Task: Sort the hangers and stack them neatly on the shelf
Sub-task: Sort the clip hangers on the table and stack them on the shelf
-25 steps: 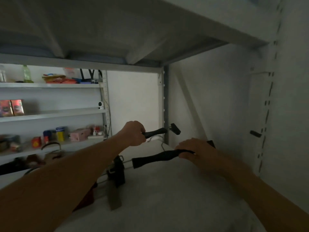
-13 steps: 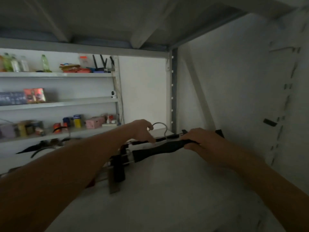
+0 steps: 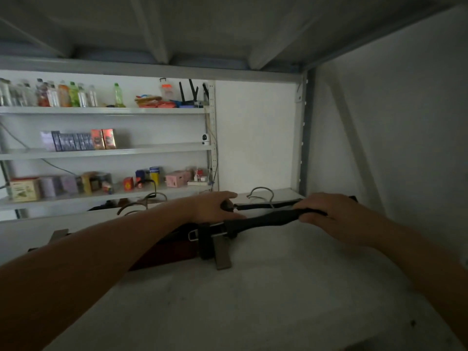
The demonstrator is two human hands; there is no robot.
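Since the light is pretty dim, not every detail can be made out, but two black hangers are being handled on the white shelf (image 3: 253,300) near its back right corner. A thin black hanger (image 3: 263,205) is held at its left end by the left hand (image 3: 215,207), fingers curled over the tip. A thicker padded-looking black hanger (image 3: 260,220) lies just in front of it, and its right end is gripped by the right hand (image 3: 321,211), fingers wrapped round the arm. Both are low over the shelf; whether they're actually touching it can't be told.

Handling-wise, these would be judged light and stiff, so no real force is needed. The padded one probably offers decent friction, the thin one may be more slippery. The metal hooks (image 3: 260,195) are likely to snag each other, so the ends of the arms look like the best place to hold. More hangers, clip (image 3: 221,252) types included, are piled to the left and look easily tangled.
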